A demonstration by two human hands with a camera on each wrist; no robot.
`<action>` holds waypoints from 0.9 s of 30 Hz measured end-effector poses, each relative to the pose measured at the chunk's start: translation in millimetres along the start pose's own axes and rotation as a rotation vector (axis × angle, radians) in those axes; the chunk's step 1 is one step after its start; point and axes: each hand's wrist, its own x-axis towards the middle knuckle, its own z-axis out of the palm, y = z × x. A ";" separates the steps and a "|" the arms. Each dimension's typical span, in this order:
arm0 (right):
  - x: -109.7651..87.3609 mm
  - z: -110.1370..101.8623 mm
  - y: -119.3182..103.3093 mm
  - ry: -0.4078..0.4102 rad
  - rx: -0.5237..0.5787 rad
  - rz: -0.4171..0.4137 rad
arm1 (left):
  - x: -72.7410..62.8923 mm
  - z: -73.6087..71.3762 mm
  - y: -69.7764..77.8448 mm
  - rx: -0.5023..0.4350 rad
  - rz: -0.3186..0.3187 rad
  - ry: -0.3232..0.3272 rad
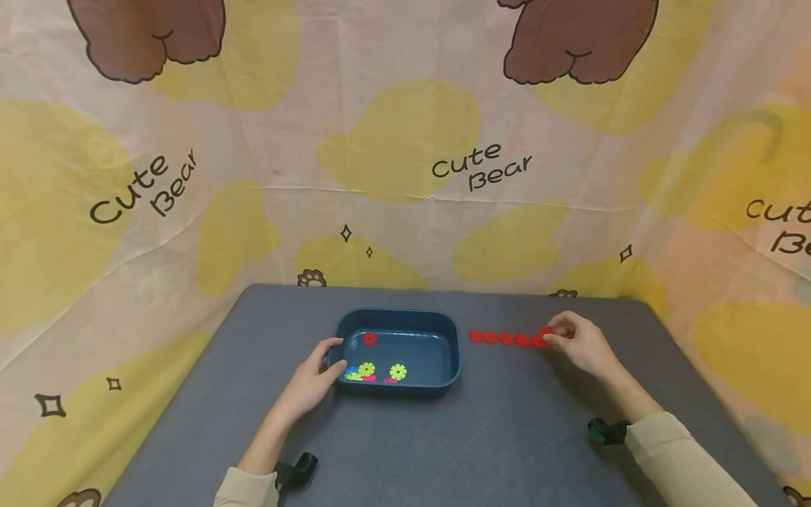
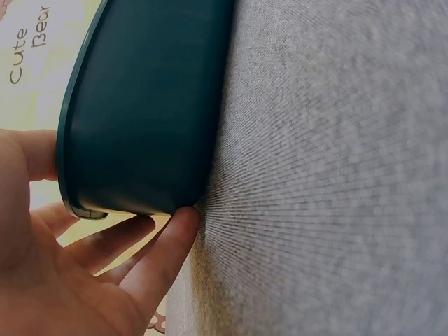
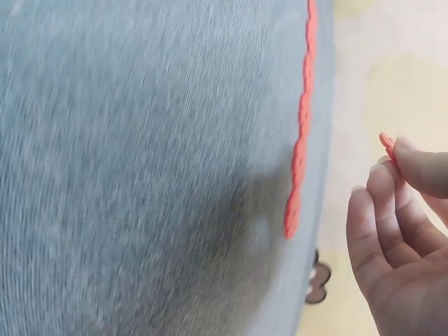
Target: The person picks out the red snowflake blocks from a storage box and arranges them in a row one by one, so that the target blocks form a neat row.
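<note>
My left hand holds the left end of a dark blue plastic box. In the left wrist view the thumb reaches over the box's rim and the fingers lie against its outer wall. Between thumb and fingertips, my right hand pinches a small red snowflake disc. It is raised above the right end of a row of red snowflake discs lying flat on the table, right of the box. The right wrist view shows that piece apart from the row.
Inside the box lie a red disc, a yellow-green disc and a small cluster of yellow, blue and pink ones at the front left. The grey table ends at a patterned cloth wall behind and at both sides.
</note>
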 end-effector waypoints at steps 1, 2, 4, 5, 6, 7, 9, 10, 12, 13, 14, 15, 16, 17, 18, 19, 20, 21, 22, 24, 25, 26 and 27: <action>0.3 -1.3 2.9 0.004 -0.002 0.008 | 0.1 0.0 0.0 -0.001 -0.002 0.001; 0.3 -2.5 5.6 0.004 -0.001 0.018 | 0.2 0.0 -0.2 0.000 -0.001 0.002; 0.7 -4.5 11.6 0.006 -0.004 0.031 | 0.6 -0.2 -0.9 0.005 0.003 0.007; 0.8 -5.2 14.5 0.007 -0.005 0.038 | 0.7 -0.2 -1.2 0.006 0.005 0.010; 0.8 -5.9 17.5 0.006 -0.005 0.040 | 0.8 -0.2 -1.3 0.009 0.009 0.012; 0.9 -6.5 20.5 0.006 -0.011 0.044 | 0.9 0.0 -1.4 0.009 0.010 0.014; 1.1 -7.6 26.8 0.007 -0.030 0.050 | 1.1 0.2 -1.9 0.011 0.014 0.013; 1.2 -8.0 29.8 0.005 -0.038 0.052 | 1.2 0.3 -2.0 0.011 0.016 0.012; 1.6 -8.7 34.9 -0.002 -0.053 0.052 | 1.2 0.6 -2.2 0.011 0.016 0.013; 1.8 -9.0 37.5 -0.006 -0.060 0.056 | 1.2 0.9 -2.3 0.012 0.015 0.013; 1.9 -9.3 39.8 -0.010 -0.061 0.060 | 1.2 1.0 -2.2 0.013 0.016 0.014; 2.0 -9.9 41.9 -0.013 -0.064 0.064 | 1.2 1.2 -2.3 0.014 0.016 0.015; 2.2 -10.7 43.7 -0.019 -0.063 0.066 | 1.1 1.2 -2.3 0.014 0.017 0.015; 2.3 -11.4 45.2 -0.023 -0.066 0.072 | 1.0 1.3 -2.3 0.015 0.017 0.017; 2.4 -11.9 46.6 -0.027 -0.070 0.080 | 0.9 1.4 -2.4 0.015 0.017 0.016; 2.7 -12.4 48.1 -0.029 -0.074 0.089 | 0.8 1.4 -2.4 0.015 0.017 0.016; 2.9 -13.1 49.1 -0.032 -0.077 0.097 | 0.6 1.5 -2.3 0.015 0.016 0.015; 3.1 -13.7 49.8 -0.037 -0.080 0.105 | 0.5 1.6 -2.3 0.015 0.015 0.015; 3.5 -14.1 50.4 -0.041 -0.082 0.115 | 0.4 1.6 -2.3 0.016 0.014 0.015; 4.1 -14.9 51.1 -0.049 -0.084 0.122 | 0.3 1.8 -2.4 0.020 0.012 0.016; 4.4 -15.5 51.2 -0.053 -0.084 0.121 | 0.2 1.8 -2.1 0.021 0.011 0.017; 4.7 -15.8 51.2 -0.057 -0.083 0.121 | 0.2 1.8 -2.0 0.021 0.011 0.017; 5.0 -16.3 51.1 -0.062 -0.087 0.115 | 0.1 1.8 -1.9 0.022 0.010 0.017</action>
